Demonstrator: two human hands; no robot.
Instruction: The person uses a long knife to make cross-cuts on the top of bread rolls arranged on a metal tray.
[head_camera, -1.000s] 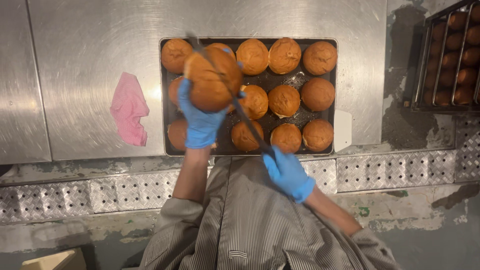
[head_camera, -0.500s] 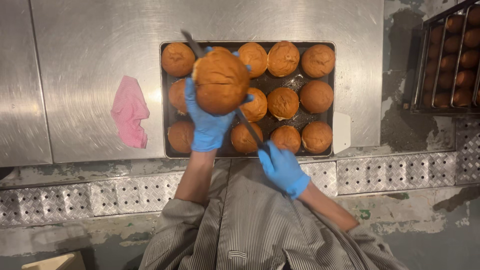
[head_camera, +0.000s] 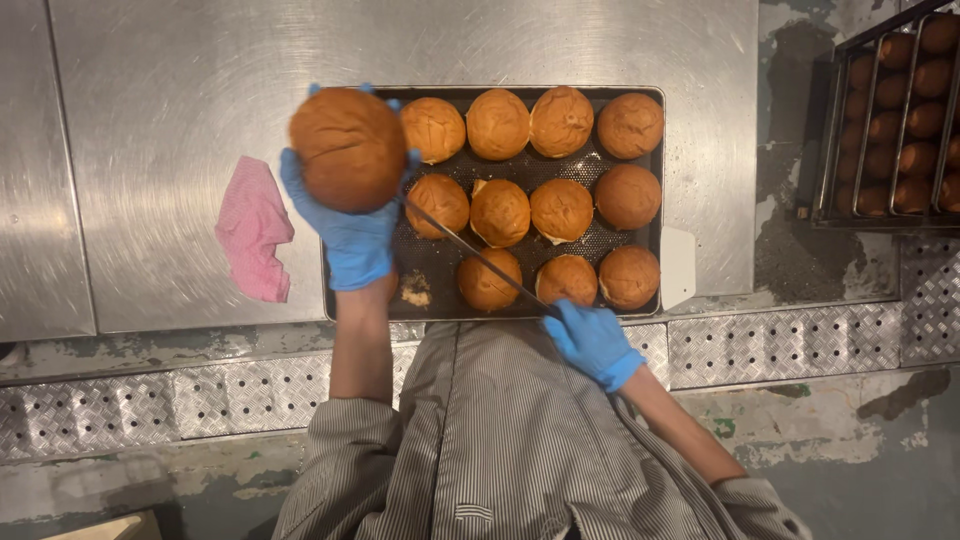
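My left hand (head_camera: 352, 235), in a blue glove, holds a round brown bun (head_camera: 347, 148) up above the left end of a dark baking tray (head_camera: 440, 270). My right hand (head_camera: 592, 342), also gloved in blue, grips the handle of a long knife (head_camera: 478, 257) whose blade slants up-left across the tray toward the held bun. Several more buns (head_camera: 561, 209) lie in rows on the tray.
A pink cloth (head_camera: 252, 230) lies on the steel table (head_camera: 180, 120) left of the tray. A white scraper (head_camera: 677, 266) sits at the tray's right edge. A rack of buns (head_camera: 905, 110) stands at the far right. Crumbs (head_camera: 415, 291) lie on the tray's near left.
My left hand has carried the bun to the left, off the tray's middle toward its left end. The knife blade has come out from under the bun and lies lower across the tray.
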